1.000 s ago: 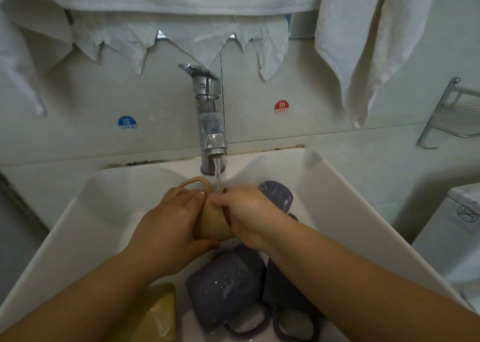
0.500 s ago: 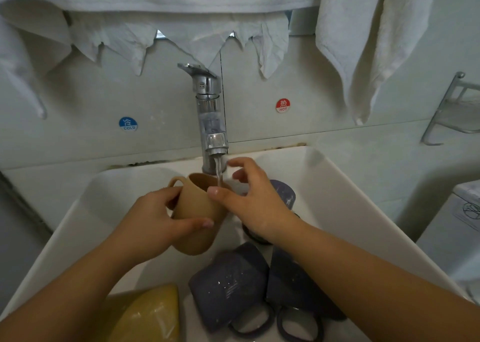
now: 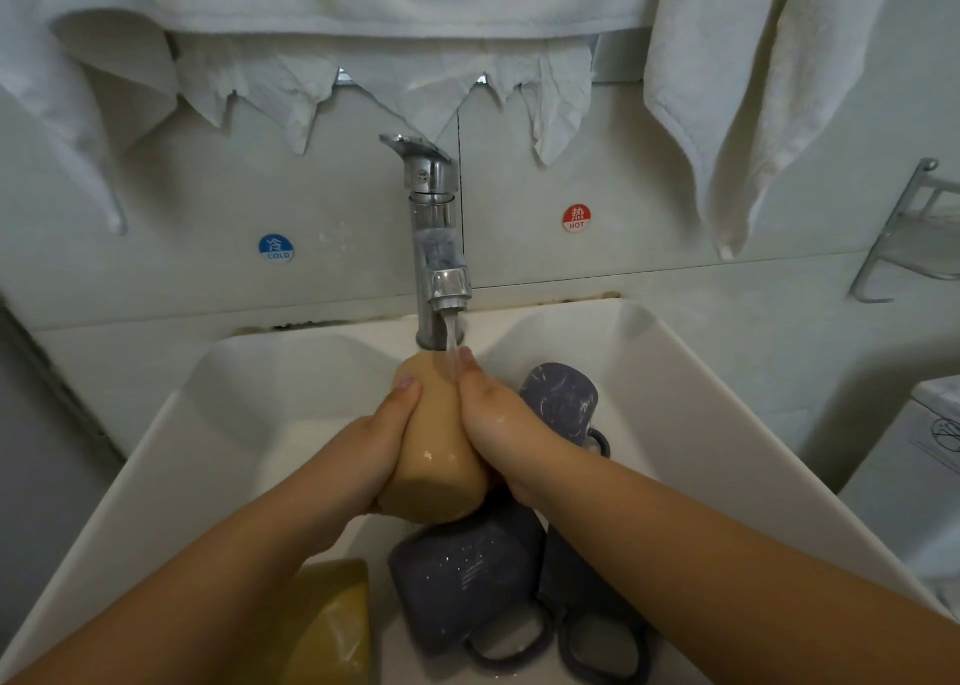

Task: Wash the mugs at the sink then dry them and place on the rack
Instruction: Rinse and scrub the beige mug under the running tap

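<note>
We have the tan mug clasped between both palms under the stream from the tap, its base tipped toward us, its far end under the water. Our left hand wraps one side, fingers curled round the wall with a fingertip up near the water. Our right hand presses the other side, fingers together along the wall. Just beyond the right fingers a purple mug sits in the sink. Below our palms two more purple mugs lie on their sides, and a yellow sponge lies nearer the left wrist.

The mug is wet and held mostly by palm pressure, so we judge it could slip and knock the purple ones below. Water striking its curved wall may also splash out.

The mug's handle and mouth are hidden, as are most of our fingers. The wall rack is cut off at the right edge.
</note>
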